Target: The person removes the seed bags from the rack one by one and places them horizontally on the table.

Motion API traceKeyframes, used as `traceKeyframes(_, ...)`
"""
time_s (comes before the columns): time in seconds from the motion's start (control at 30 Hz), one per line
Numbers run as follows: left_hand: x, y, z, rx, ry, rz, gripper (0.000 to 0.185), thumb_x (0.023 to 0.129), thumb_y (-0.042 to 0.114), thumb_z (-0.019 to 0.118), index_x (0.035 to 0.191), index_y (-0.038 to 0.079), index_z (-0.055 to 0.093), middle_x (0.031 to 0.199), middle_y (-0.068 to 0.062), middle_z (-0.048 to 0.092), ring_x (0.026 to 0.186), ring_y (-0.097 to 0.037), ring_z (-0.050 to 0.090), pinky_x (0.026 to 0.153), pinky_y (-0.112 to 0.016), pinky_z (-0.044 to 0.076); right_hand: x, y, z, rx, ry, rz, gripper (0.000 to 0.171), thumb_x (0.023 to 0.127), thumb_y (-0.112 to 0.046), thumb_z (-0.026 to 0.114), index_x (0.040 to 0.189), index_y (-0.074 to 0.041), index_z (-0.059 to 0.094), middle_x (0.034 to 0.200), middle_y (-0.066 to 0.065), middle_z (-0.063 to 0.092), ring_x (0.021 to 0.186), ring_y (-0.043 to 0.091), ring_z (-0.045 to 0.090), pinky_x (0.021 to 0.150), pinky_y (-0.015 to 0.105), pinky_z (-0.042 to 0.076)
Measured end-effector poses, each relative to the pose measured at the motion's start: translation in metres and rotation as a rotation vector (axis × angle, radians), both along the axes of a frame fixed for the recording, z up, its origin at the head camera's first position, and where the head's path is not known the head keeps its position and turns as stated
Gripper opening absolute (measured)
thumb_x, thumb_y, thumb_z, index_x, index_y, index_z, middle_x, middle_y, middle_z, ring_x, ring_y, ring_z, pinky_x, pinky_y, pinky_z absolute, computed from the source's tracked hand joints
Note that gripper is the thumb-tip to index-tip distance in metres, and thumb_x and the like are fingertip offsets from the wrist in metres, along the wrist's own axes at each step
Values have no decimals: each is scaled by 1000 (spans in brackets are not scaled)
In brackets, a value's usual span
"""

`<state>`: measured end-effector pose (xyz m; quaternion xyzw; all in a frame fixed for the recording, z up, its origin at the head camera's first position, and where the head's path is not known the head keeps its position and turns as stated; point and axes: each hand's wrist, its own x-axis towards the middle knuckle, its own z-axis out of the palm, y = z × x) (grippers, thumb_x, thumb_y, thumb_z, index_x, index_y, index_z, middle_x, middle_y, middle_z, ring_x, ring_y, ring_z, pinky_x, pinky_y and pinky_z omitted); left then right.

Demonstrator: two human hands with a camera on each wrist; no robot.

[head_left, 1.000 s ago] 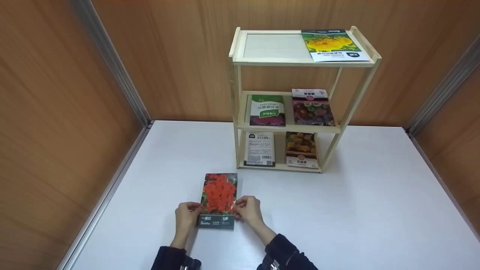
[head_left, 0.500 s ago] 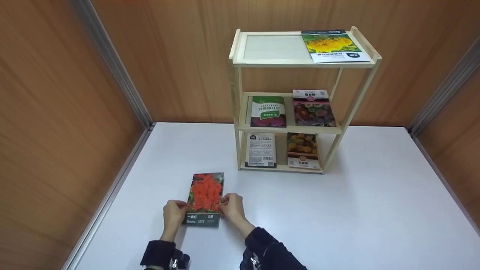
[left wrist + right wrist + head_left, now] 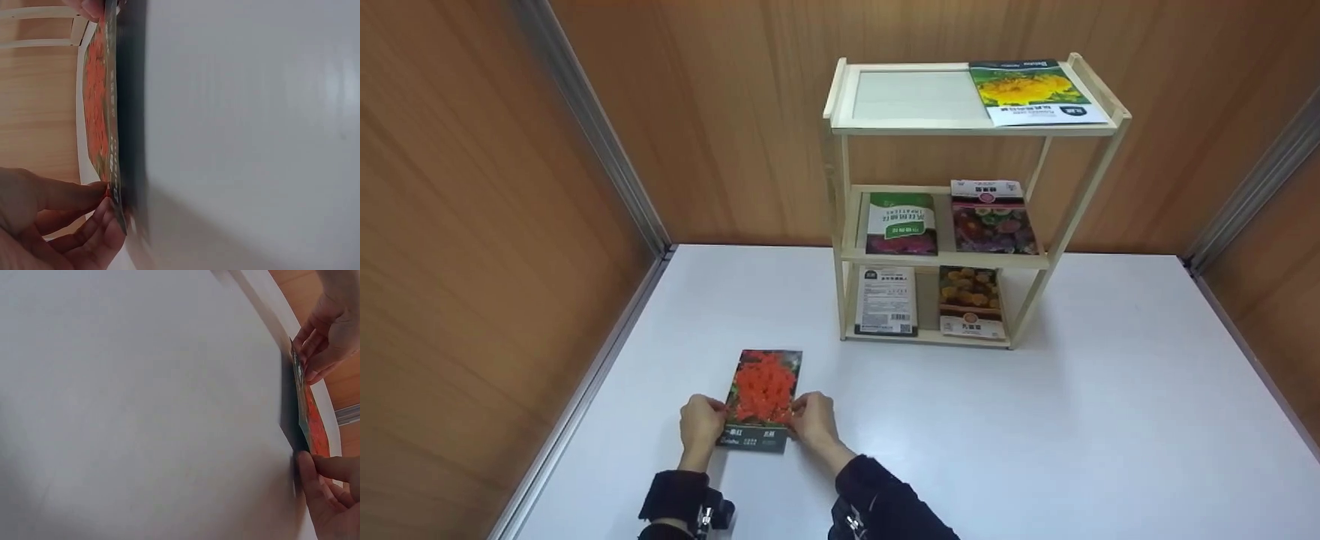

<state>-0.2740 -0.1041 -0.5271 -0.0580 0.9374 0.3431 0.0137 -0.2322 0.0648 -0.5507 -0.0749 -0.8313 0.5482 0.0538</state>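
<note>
A flat seed packet (image 3: 763, 390) with red flowers and a dark green lower band is held between both hands at the front left of the table. My left hand (image 3: 703, 426) pinches its left edge, thumb on the printed face. On the opposite edge, my right hand (image 3: 814, 421) pinches it the same way. In the left wrist view the packet (image 3: 97, 107) appears nearly edge-on, close over the white tabletop with a dark shadow alongside. The right wrist view also shows the packet (image 3: 316, 424) gripped from both sides.
A three-tier wooden shelf (image 3: 945, 260) stands at the back centre-right. On top lies a yellow-flower packet (image 3: 1031, 91); the middle tier bears a green-white packet (image 3: 901, 223) and a purple-flower one (image 3: 994, 223). Two more packets lie on the bottom tier. Wood-grain panels (image 3: 510, 262) enclose the white table.
Both hands have moved left together, carrying the red-flower seed packet, which has tilted slightly clockwise. The shelf's packets stay in place on it; the head view has shifted slightly.
</note>
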Motion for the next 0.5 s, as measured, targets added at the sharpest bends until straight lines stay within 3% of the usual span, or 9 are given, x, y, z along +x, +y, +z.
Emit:
traceKeyframes(0.3, -1, -1, -2, -38, 54, -1, 11, 71, -5, 56, 77, -12, 62, 78, -25, 61, 72, -38, 58, 62, -45, 47, 0, -2, -1, 60, -4, -34, 12, 67, 5, 69, 76, 5, 62, 56, 1, 56, 45, 7, 51, 44, 18, 43)
traceKeyframes(0.5, 0, -1, 0, -54, 21, 5, 14, 74, -3, 56, 83, -13, 60, 81, -27, 60, 73, -38, 58, 61, -45, 47, 1, 1, -2, -4, -35, -1, 11, 71, 3, 67, 77, 4, 58, 54, 1, 54, 43, 9, 52, 40, 19, 43)
